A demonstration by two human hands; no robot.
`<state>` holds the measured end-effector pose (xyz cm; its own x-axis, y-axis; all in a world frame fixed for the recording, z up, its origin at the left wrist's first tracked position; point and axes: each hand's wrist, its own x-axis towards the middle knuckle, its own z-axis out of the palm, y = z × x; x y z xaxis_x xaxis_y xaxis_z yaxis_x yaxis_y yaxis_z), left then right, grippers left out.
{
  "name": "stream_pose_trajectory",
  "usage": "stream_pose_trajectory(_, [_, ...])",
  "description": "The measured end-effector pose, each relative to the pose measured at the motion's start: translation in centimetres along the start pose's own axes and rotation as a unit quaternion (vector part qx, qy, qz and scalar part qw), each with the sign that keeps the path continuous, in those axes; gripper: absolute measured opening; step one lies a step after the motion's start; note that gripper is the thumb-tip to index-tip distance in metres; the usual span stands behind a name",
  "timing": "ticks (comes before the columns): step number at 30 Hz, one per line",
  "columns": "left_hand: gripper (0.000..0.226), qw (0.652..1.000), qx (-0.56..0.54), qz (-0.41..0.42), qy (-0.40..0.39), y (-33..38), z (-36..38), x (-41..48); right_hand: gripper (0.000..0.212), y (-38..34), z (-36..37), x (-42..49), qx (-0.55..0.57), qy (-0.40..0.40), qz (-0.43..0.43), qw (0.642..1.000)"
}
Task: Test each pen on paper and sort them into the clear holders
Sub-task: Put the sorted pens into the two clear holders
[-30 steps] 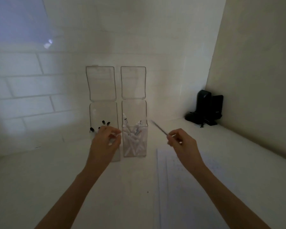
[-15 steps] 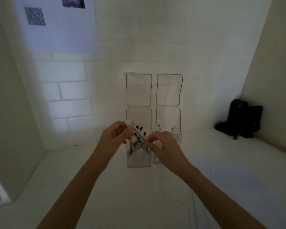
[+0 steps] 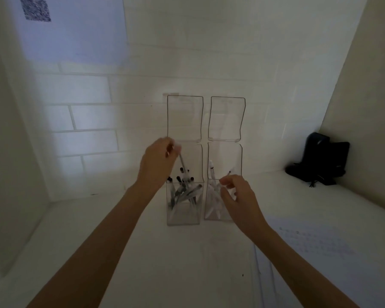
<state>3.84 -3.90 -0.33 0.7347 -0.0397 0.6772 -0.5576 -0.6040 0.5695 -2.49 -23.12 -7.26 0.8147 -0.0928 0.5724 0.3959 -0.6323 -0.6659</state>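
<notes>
Pinched at its top end by the left hand (image 3: 159, 162), a pen (image 3: 183, 163) hangs tip-down over the left clear holder (image 3: 183, 202); better to lower it straight among the others, while the right hand (image 3: 237, 196) hovers loose-fingered and empty by the right holder (image 3: 218, 196)
</notes>
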Motion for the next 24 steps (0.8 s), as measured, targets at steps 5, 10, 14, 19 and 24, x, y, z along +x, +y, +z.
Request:
stream_pose_trajectory(5, [0.057,0.998,-0.003,-0.052,0.019,-1.0,0.6,-1.2,0.012,1.6,-1.5,0.7,-0.012,0.025,0.014,1.0])
stream_pose_trajectory(10, [0.045,0.998,0.038,0.002,0.046,-2.2,1.7,-4.7,0.009,2.1,-2.6,3.0,-0.047,0.115,0.03,0.992])
stream_pose_trajectory(14, [0.098,0.982,-0.092,-0.157,-0.054,-3.3,3.4,-6.2,0.032,0.3,-1.1,5.9,-0.079,-0.051,-0.015,0.996])
stream_pose_trajectory(19, [0.088,0.983,-0.118,-0.123,-0.065,-4.1,3.9,-6.5,0.024,-0.7,1.2,8.2,-0.125,-0.062,-0.033,0.99])
stream_pose_trajectory(24, [0.087,0.986,-0.099,-0.119,-0.054,-5.2,4.6,-7.0,0.012,0.4,2.2,8.9,-0.221,0.006,-0.039,0.974])
